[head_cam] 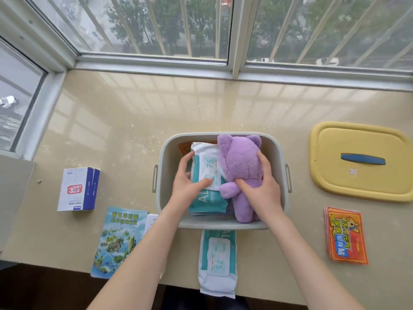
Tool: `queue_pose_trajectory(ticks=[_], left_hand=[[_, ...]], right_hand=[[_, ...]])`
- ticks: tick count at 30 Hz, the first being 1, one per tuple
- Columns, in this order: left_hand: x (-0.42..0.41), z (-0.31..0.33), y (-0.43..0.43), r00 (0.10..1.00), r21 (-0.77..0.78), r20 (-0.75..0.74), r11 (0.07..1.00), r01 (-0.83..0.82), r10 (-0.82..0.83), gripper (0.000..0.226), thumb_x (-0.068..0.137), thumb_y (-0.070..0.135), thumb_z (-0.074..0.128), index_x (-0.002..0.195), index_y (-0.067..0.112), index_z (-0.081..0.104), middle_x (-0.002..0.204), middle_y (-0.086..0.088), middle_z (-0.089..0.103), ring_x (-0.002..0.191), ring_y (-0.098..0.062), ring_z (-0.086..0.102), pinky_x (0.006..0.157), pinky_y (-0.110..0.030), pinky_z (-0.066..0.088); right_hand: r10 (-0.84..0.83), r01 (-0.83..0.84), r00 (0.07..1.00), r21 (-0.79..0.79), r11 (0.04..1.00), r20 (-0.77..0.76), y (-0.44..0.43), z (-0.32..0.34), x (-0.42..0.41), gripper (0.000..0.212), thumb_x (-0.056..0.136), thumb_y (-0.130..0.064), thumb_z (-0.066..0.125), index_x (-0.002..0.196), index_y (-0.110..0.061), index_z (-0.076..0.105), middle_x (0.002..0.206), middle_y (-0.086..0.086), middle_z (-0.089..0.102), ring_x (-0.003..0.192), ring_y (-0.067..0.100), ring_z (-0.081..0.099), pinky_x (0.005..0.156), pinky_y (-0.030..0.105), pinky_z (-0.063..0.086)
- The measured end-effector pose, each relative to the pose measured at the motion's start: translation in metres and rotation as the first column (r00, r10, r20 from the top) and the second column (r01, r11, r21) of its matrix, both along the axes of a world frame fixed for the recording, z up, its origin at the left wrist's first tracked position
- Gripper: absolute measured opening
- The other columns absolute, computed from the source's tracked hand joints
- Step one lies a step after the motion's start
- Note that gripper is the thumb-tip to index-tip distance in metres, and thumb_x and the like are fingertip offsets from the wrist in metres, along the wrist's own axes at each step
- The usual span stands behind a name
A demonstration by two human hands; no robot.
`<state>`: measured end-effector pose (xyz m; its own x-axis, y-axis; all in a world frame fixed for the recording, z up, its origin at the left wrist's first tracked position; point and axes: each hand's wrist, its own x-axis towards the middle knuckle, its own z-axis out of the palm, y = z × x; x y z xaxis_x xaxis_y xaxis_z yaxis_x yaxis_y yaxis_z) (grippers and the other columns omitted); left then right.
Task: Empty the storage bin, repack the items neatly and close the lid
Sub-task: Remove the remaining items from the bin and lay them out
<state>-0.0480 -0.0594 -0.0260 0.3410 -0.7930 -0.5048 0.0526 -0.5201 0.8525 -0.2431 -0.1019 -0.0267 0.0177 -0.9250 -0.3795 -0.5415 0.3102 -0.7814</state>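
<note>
The grey storage bin (163, 153) sits on the beige sill (156, 104) near its front edge, lid off. Inside, a teal-and-white wipes pack (206, 175) lies flat on the left and a purple plush bear (240, 171) lies face down on the right, touching the pack. The left hand (186, 183) rests on the wipes pack with fingers spread, the thumb pressed onto its label; the right hand (262, 186) cups the bear's back, fingers curled around its body. An orange packet (185, 148) peeks out at the bin's far left corner (mostly hidden). The yellow lid (359, 161) with a blue handle lies well apart to the right, and a stack of orange sachets (346, 236) sits in front of it. A second wipes pack (218, 262) lies just before the bin, overhanging the sill's edge. To the left are a leaflet (118, 240) and an upright white-and-blue box (77, 189).
</note>
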Motion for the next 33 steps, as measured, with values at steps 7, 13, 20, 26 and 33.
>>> queue_pose_trajectory(ticks=[7, 13, 20, 26, 33], left_hand=[[-0.01, 0.114, 0.033, 0.996, -0.107, -0.08, 0.993, -0.055, 0.046, 0.081, 0.072, 0.001, 0.078, 0.131, 0.045, 0.043, 0.1, -0.012, 0.074, 0.086, -0.031, 0.073, 0.074, -0.054, 0.058], [-0.029, 0.198, 0.084, 0.993, -0.202, -0.097, 0.976, -0.083, 0.064, 0.079, 0.075, 0.001, 0.078, 0.128, 0.049, 0.045, 0.106, -0.013, 0.071, 0.09, -0.033, 0.072, 0.072, -0.057, 0.058], [-0.043, 0.24, 0.153, 0.991, -0.207, -0.129, 0.977, -0.058, 0.031, 0.074, 0.079, 0.0, 0.074, 0.126, 0.05, 0.045, 0.101, -0.012, 0.073, 0.081, -0.035, 0.073, 0.064, -0.045, 0.059], [-0.045, 0.229, 0.21, 0.987, -0.14, -0.158, 0.99, 0.015, -0.038, 0.073, 0.078, 0.004, 0.077, 0.123, 0.053, 0.046, 0.102, -0.011, 0.073, 0.082, -0.036, 0.073, 0.069, -0.053, 0.059], [-0.034, 0.207, 0.279, 0.967, -0.07, -0.236, 0.994, 0.086, -0.101, 0.072, 0.082, 0.001, 0.073, 0.127, 0.049, 0.044, 0.107, -0.01, 0.072, 0.086, -0.034, 0.073, 0.066, -0.047, 0.06]], right_hand=[[-0.04, 0.071, 0.965, -0.111, 0.991, 0.26, 0.029, 0.11, -0.009, 0.09, 0.074, -0.02, 0.08, 0.138, -0.057, 0.03, 0.132, -0.033, 0.048, 0.115, -0.004, 0.053, 0.095, 0.026, 0.045], [-0.014, 0.099, 0.933, -0.218, 0.971, 0.36, 0.071, 0.189, -0.029, 0.081, 0.074, -0.02, 0.082, 0.135, -0.053, 0.039, 0.126, -0.019, 0.061, 0.111, 0.003, 0.061, 0.091, 0.031, 0.053], [-0.002, 0.101, 0.966, -0.368, 0.924, 0.26, 0.135, 0.224, -0.071, 0.09, 0.072, -0.018, 0.083, 0.14, -0.053, 0.036, 0.121, -0.022, 0.063, 0.11, 0.0, 0.061, 0.088, 0.028, 0.052], [-0.119, 0.184, 0.975, -0.378, 0.907, 0.188, 0.212, 0.207, -0.098, 0.092, 0.071, -0.024, 0.084, 0.142, -0.053, 0.033, 0.132, -0.018, 0.056, 0.116, 0.006, 0.057, 0.089, 0.029, 0.049], [-0.346, 0.378, 0.922, -0.215, 0.901, 0.172, 0.31, 0.189, -0.103, 0.084, 0.065, -0.04, 0.079, 0.134, -0.06, 0.037, 0.119, -0.023, 0.061, 0.101, 0.007, 0.063, 0.075, 0.024, 0.047]])
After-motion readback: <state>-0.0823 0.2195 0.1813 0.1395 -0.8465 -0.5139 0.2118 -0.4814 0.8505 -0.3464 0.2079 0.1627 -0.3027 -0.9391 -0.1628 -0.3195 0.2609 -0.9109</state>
